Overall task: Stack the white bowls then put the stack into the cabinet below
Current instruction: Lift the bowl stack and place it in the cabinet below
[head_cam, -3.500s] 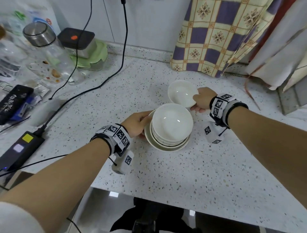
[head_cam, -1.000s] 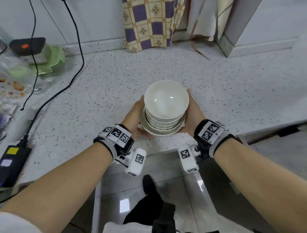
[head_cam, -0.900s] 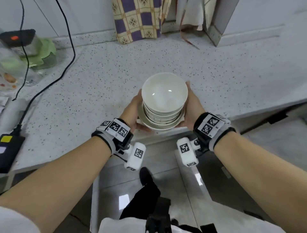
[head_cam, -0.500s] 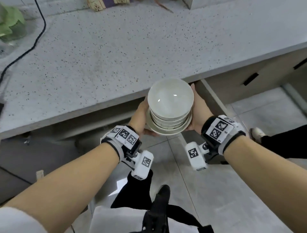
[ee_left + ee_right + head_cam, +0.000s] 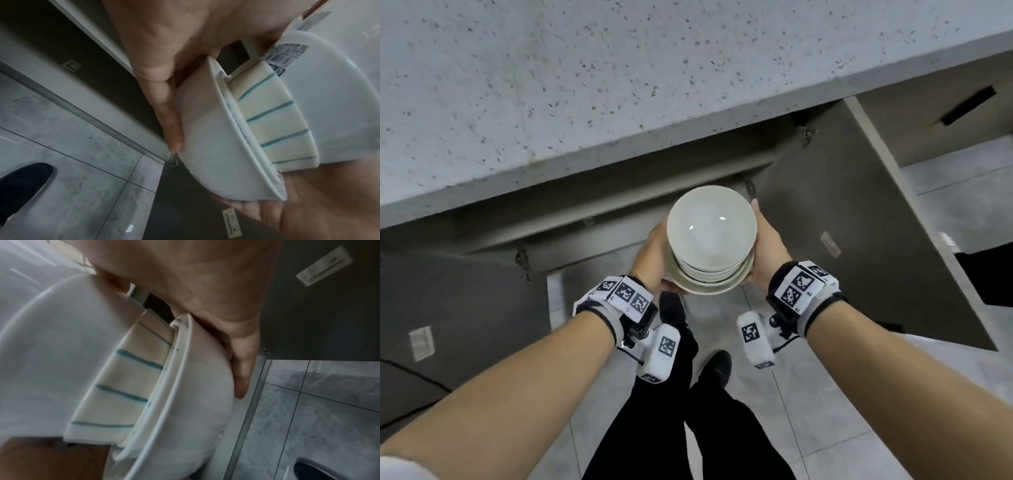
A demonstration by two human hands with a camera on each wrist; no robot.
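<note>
A stack of several white bowls [image 5: 710, 240] hangs in the air just below the counter edge, in front of the open cabinet [image 5: 619, 219]. My left hand [image 5: 654, 255] cups its left side and my right hand [image 5: 768, 245] its right side. In the left wrist view my fingers [image 5: 166, 116] lie curled along the widest, lowest bowl [image 5: 216, 154], with a blue-striped bowl [image 5: 275, 123] nested above it. The right wrist view shows my fingers [image 5: 242, 369] under the same lowest bowl [image 5: 195, 418], below the striped bowl [image 5: 123, 386]. The cabinet's inside is dark.
The speckled counter [image 5: 619, 68] overhangs the cabinet. One open dark door [image 5: 859, 205] stands to the right and another [image 5: 448, 308] to the left. My black-trousered legs and shoes [image 5: 674, 315] stand on the grey tiled floor [image 5: 825, 411]. A drawer front with a slot handle [image 5: 967, 104] is far right.
Both hands lifted the stack off the counter, carried it over the edge and lowered it to the cabinet opening. My view has tilted down toward the floor.
</note>
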